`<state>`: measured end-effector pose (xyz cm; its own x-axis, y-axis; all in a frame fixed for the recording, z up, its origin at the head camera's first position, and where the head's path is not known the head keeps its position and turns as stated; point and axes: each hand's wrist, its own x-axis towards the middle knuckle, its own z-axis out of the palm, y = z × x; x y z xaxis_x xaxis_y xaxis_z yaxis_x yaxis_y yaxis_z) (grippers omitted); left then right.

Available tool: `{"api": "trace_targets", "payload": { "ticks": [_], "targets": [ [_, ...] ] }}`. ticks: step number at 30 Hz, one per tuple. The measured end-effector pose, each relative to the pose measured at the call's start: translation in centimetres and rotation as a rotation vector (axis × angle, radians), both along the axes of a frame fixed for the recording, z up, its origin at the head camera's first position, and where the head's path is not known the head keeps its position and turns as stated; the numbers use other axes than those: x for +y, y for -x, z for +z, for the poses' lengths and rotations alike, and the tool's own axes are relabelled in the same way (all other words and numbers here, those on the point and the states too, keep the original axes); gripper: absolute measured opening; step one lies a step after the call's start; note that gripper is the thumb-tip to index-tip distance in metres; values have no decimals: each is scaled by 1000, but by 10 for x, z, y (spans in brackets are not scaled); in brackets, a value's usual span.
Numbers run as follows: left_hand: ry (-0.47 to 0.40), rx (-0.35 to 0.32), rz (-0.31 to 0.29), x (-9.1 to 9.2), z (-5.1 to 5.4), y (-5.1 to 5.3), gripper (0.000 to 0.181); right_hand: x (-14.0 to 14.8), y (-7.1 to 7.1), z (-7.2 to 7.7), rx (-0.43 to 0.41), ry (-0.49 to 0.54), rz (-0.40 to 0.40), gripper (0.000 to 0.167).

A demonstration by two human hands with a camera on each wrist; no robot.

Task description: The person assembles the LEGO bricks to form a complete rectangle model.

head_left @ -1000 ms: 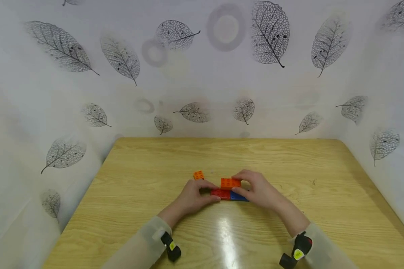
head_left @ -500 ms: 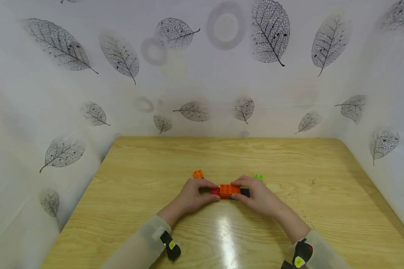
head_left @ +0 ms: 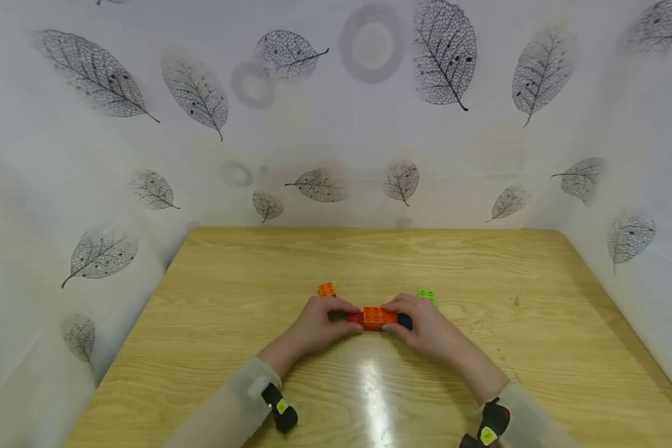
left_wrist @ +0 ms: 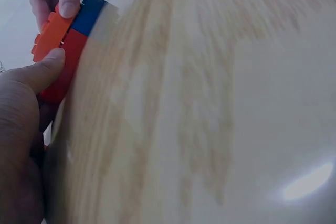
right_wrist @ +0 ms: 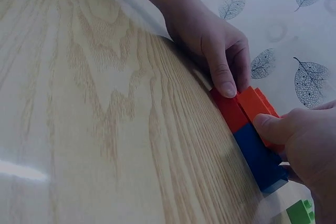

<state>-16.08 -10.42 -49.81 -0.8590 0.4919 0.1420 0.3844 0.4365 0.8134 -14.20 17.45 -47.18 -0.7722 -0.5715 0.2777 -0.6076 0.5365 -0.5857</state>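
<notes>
An orange building brick [head_left: 378,316] lies across the seam of a red brick [left_wrist: 68,69] and a blue brick [right_wrist: 260,158], which sit end to end on the table. Thumb and fingers of my left hand [head_left: 316,325] pinch the red brick at its left part. My right hand [head_left: 432,328] grips the orange brick at its right part, thumb on the near side. Studs show along the orange brick's top. Fingers of the right hand partly cover the blue brick in the head view.
Behind my left hand lies a small orange brick [head_left: 327,289]. Just beyond my right hand is a light green brick [head_left: 426,295], partly hidden. The wooden table [head_left: 246,261] meets a pale leaf-patterned cloth [head_left: 325,130] at the back and sides.
My right hand has lowered the orange brick onto the red and blue bricks. The green brick has come into sight behind that hand. My left hand keeps its hold.
</notes>
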Motion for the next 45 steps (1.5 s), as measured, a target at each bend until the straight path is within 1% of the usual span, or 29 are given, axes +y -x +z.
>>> {"api": "trace_targets", "payload": {
  "ticks": [4, 7, 10, 12, 16, 19, 22, 26, 29, 34, 41, 45],
  "targets": [
    [-1, -23, 4, 3, 3, -1, 42, -1, 0, -2, -33, 13, -14, 34],
    [-34, -29, -23, 10, 6, -1, 47, 0, 1, -2, -67, 13, -22, 35],
    [-74, -33, -54, 18, 9, 0, 42, 2, 2, 0, -105, 5, -31, 36],
    [-90, -39, -64, 20, 11, 0, 37, 2, 2, 1, -132, 0, -34, 38],
    [-65, -32, -56, 21, 13, 1, 32, 4, 3, 2, -175, 6, -47, 38],
    [-54, -32, -59, 22, 14, 2, 30, 5, 3, -1, -180, 44, -59, 35],
    [-64, -38, -63, 23, 15, 2, 27, 5, 2, -4, -170, 93, -57, 32],
    [-86, -32, -83, 24, 16, 2, 25, 6, 1, -5, -199, 158, -61, 28],
    [-95, -16, -100, 24, 18, 3, 25, 7, 2, -3, -222, 177, -71, 27],
    [-95, -10, -106, 24, 19, 4, 25, 7, 5, -1, -206, 129, -64, 29],
    [-56, 18, -95, 24, 17, 4, 26, 7, 3, 2, -182, 72, -44, 31],
    [-47, -9, -87, 24, 14, 4, 26, 10, 2, 5, -192, 52, -38, 35]
  ]
}}
